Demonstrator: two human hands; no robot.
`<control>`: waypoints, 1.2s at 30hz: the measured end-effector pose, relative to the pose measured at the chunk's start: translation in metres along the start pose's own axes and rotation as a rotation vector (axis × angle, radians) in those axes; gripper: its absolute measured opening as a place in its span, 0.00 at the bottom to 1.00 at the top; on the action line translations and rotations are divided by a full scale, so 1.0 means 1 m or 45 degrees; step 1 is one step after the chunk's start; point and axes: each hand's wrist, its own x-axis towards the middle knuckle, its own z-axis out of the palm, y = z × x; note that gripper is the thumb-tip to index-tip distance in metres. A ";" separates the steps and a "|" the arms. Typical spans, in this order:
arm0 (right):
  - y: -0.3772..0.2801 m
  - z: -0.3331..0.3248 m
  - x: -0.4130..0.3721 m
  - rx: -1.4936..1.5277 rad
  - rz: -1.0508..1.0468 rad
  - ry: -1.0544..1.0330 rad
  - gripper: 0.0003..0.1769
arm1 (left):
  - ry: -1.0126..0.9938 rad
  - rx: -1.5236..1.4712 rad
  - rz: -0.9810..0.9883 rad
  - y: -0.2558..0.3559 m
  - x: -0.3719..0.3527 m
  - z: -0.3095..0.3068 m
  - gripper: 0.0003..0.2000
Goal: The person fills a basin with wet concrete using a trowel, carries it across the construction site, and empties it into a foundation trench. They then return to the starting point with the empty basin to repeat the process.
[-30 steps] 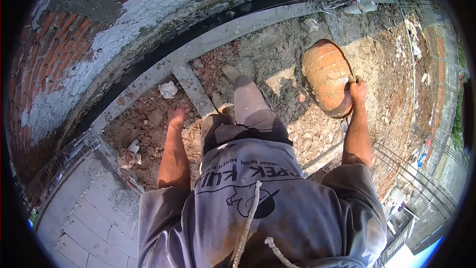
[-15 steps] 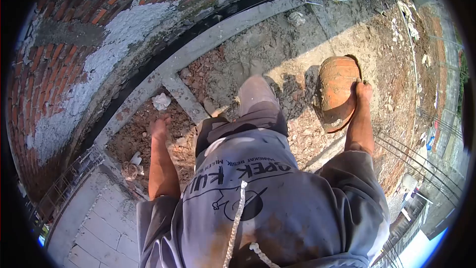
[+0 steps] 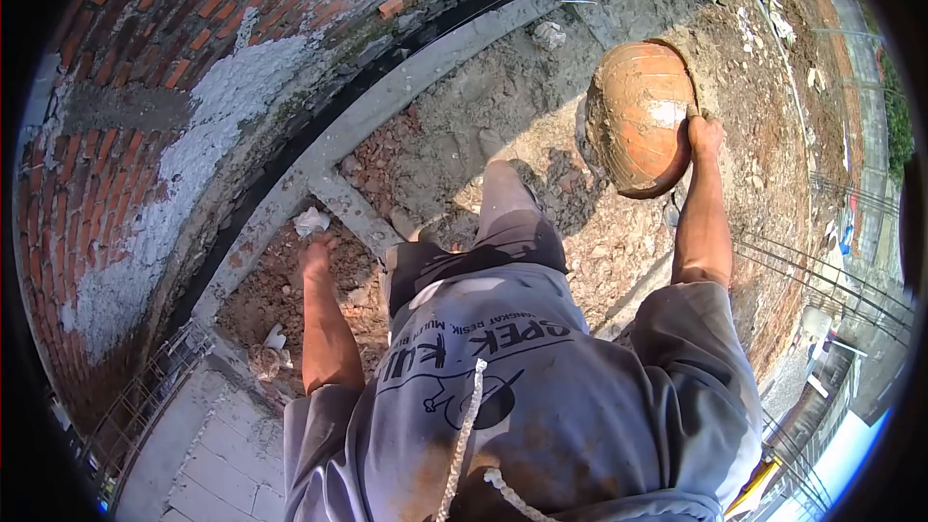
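Right hand [image 3: 706, 137], the nearer one, has its grip closed on the rim of the mud-coated orange basin [image 3: 642, 121], which lies inward of that grip, tilted, long axis running roughly forward from the body. Left hand [image 3: 317, 253] is well apart, near a white scrap [image 3: 311, 221]; its finger spread cannot be determined.

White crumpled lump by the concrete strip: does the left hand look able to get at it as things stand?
Probably yes: the left hand looks empty, the white lump shows just past its fingers, and nothing visible blocks the way. The height between them is unclear.
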 end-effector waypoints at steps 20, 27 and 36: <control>0.022 -0.032 0.033 -0.098 -0.031 0.055 0.30 | 0.078 -0.111 0.088 -0.015 0.022 0.007 0.14; 0.034 -0.036 0.022 -0.110 -0.007 0.065 0.25 | -0.020 0.096 -0.094 -0.016 -0.002 0.034 0.17; 0.146 0.024 0.127 0.236 0.046 -0.090 0.25 | 0.092 0.256 0.071 0.085 -0.028 0.142 0.20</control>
